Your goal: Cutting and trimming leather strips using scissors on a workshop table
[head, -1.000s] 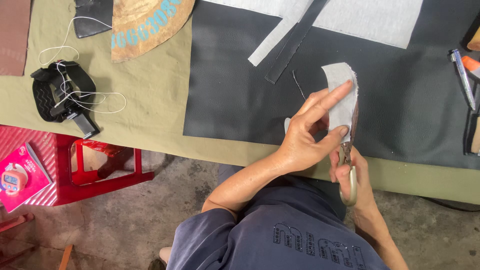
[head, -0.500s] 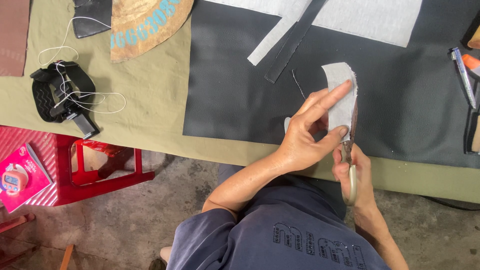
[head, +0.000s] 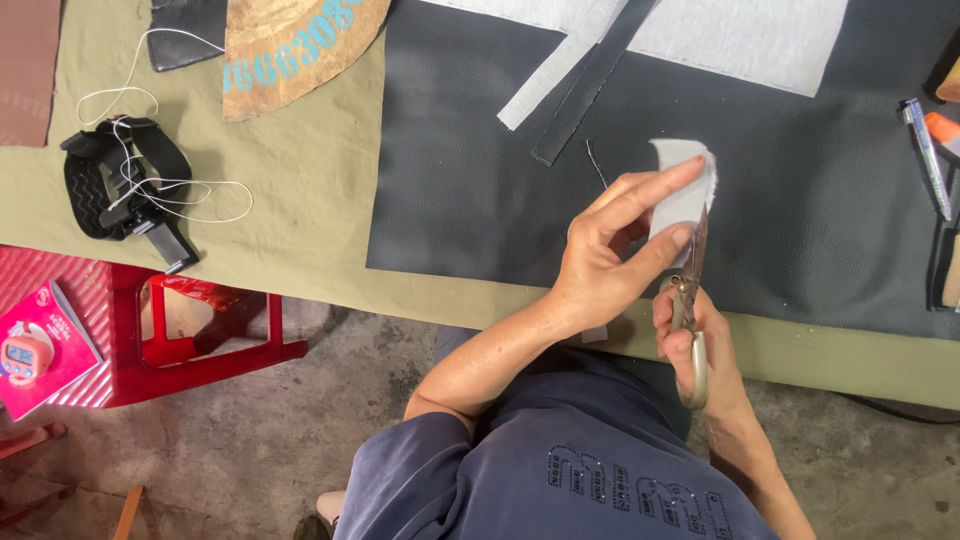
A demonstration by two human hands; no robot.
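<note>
While the head camera looks down, the left hand (head: 605,255) holds a small grey piece of cloth (head: 680,190). Its fingers are bent around the piece, with the first finger laid flat on top and the thumb under the edge. The piece is curved and sits just above the big dark sheet (head: 470,190) on the worktop (head: 300,170).

The right hand (head: 690,335) is just beside the left one, nearer the body. It is closed around the handles of a pair of scissors (head: 692,290). The blades point up and away from the person and touch the right edge of the grey piece. I cannot tell how far the blades are apart.

Above the hands, a light grey strip (head: 555,70) and a dark strip (head: 590,85) lie side by side on the dark sheet. A big light grey sheet (head: 740,35) lies at the top. A thin dark thread (head: 595,160) lies near the left hand.

Well apart, on the left of the green worktop, there is a black strap (head: 95,185) with a white cord (head: 170,190) tangled over it. A brown curved piece (head: 290,40) lies above it.

Below the worktop stands a red stool (head: 200,345), and a pink packet (head: 40,345) lies on it
</note>
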